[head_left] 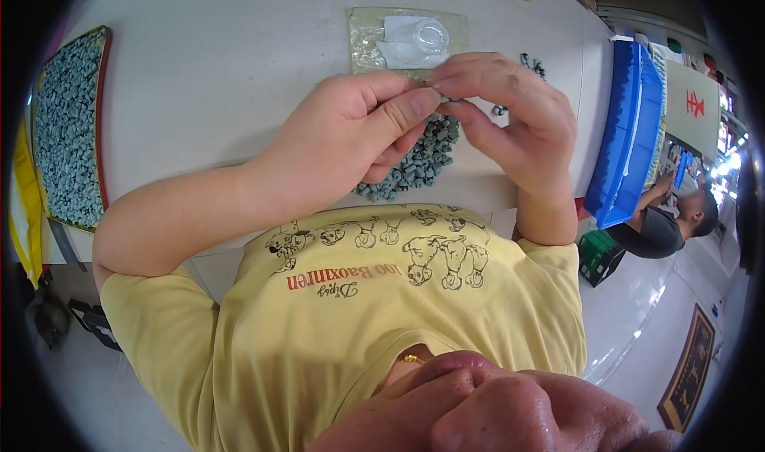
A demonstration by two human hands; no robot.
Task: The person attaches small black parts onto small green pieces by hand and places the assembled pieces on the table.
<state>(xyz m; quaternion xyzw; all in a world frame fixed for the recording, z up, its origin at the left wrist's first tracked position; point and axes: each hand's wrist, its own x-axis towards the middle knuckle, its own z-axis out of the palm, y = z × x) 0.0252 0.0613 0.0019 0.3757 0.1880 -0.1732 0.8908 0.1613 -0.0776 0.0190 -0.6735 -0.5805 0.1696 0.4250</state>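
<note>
Over the middle of the white table, my left hand [351,125] is closed, its thumb pressed on the index finger. The fingertips of my right hand [522,109] meet it in a pinch. A small grey-green piece [448,99] shows between the two hands; the fingers cover most of it, so its exact kind cannot be made out. Below them lies a heap of similar small grey-green pieces [414,169], partly hidden by my hands. Just beyond my fingers, a clear cup [430,38] lies on a white sheet [392,54] over a yellowish, shiny board [365,42].
At the left stands a red-rimmed tray [103,125] full of small grey-green pieces, beside a yellow bag [25,205]. Several darker pieces [532,65] lie right of my right hand. A blue plastic bin [621,149] stands at the right; another person [665,229] works beyond it.
</note>
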